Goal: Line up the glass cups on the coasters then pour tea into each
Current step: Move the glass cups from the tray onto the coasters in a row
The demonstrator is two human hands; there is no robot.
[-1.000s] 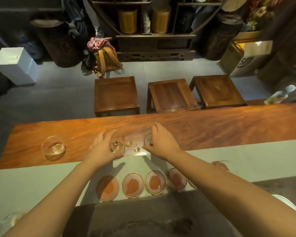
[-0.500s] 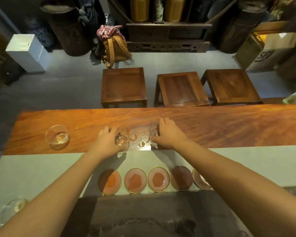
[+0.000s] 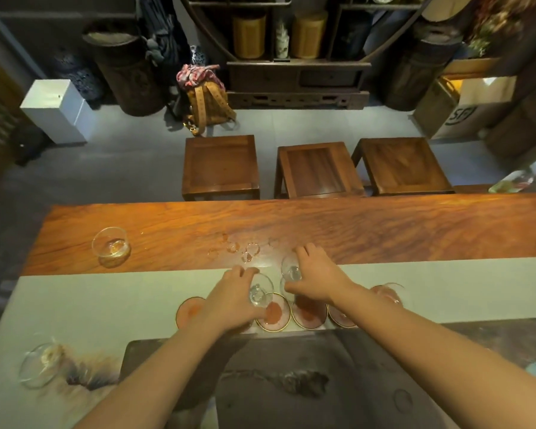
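Cups on their way to the coasters, no tea poured yet.

The left hand (image 3: 229, 300) grasps a glass cup (image 3: 259, 292) just above the row of coasters (image 3: 309, 312) at lower centre, and the right hand (image 3: 317, 278) grasps a second cup (image 3: 291, 269) a little higher in the frame, over the boundary between the wood of the desk (image 3: 384, 230) and the pale runner (image 3: 106, 305). One more cup seems to stand on the rightmost coaster (image 3: 389, 294) (partly hidden by the forearm). As I judge it, the lining-up is under way; a glass bowl (image 3: 110, 246) sits at left, and pouring remains.
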